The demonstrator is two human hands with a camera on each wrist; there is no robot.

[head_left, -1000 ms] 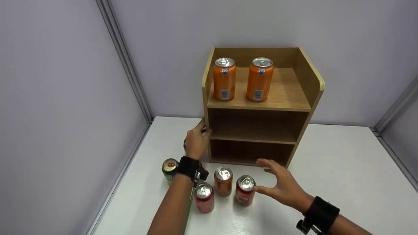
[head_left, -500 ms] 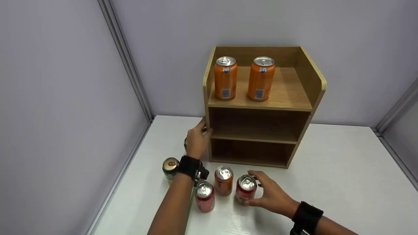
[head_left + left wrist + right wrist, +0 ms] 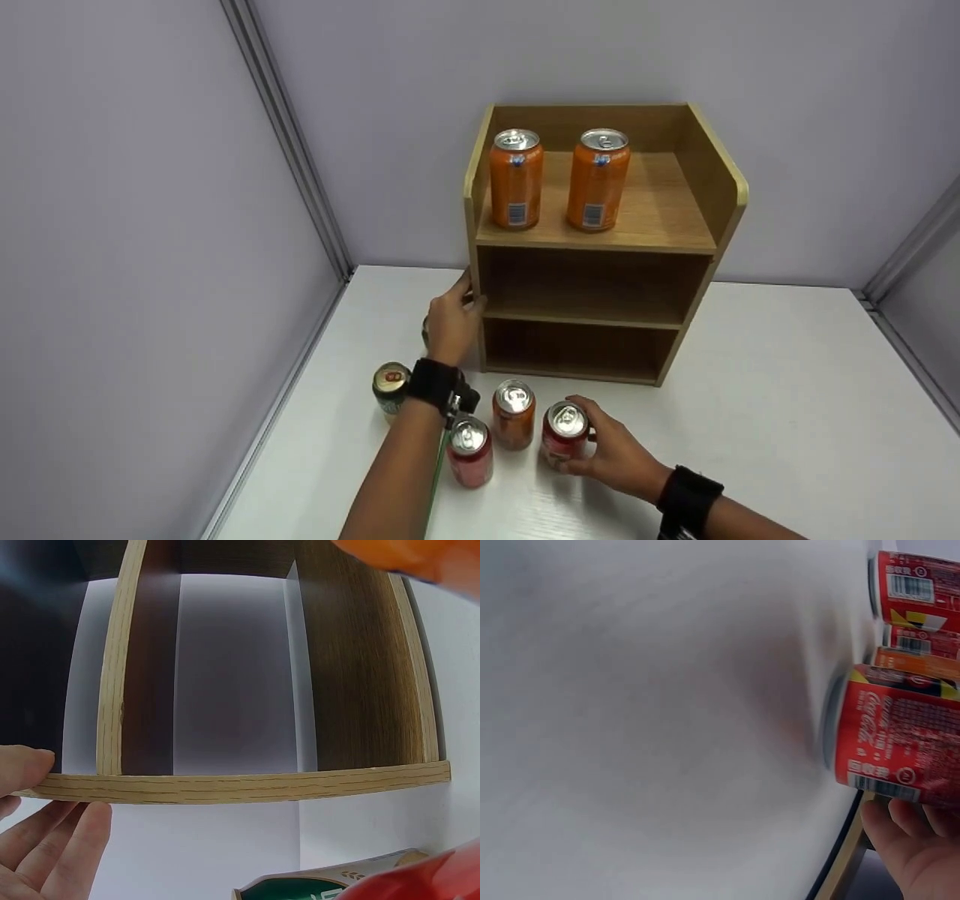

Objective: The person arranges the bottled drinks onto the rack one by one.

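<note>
My left hand grips the left side panel of a small wooden shelf unit. In the left wrist view its thumb and fingers lie on opposite faces of that panel. My right hand holds a red Coca-Cola can from its right side, thumb toward the front and fingers behind. The can stands upright on the white table. Just left of it is an orange can, with another red can beyond. In the right wrist view the held can shows its lettering and the fingers against its side.
Two orange cans stand on the shelf's top deck; the two lower compartments show no cans. A green can stands left of my left forearm. Something dark and round, mostly hidden, lies behind my left hand. Pale walls enclose the white table.
My right hand has moved left and closed around the red can from beside it. My left hand stays on the shelf panel. The cans have not visibly moved.
</note>
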